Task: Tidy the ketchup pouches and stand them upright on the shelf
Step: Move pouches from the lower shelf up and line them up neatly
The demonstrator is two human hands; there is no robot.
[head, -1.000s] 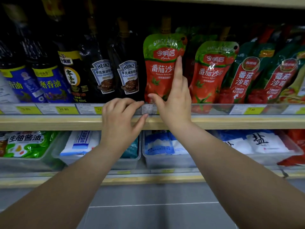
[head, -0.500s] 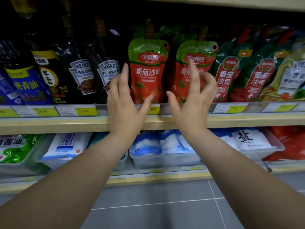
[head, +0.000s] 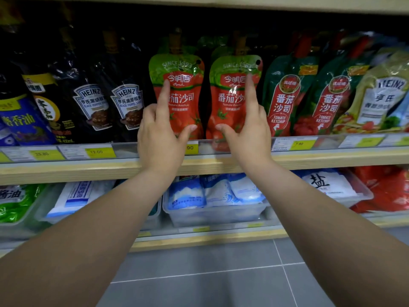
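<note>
Two ketchup pouches (head: 177, 96) (head: 232, 98) are steadied upright by open left hand (head: 160, 134) and right hand (head: 247, 131), nothing gripped; if pushed unevenly, they could be tipped backward.

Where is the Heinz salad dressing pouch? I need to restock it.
In the head view, the Heinz pouch stands at the shelf's far right, beside the dark-green ketchup pouch.

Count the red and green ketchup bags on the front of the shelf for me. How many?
4. One under the left hand, one under the right hand, then two darker green pouches further right. More stand partly hidden behind them.
</note>
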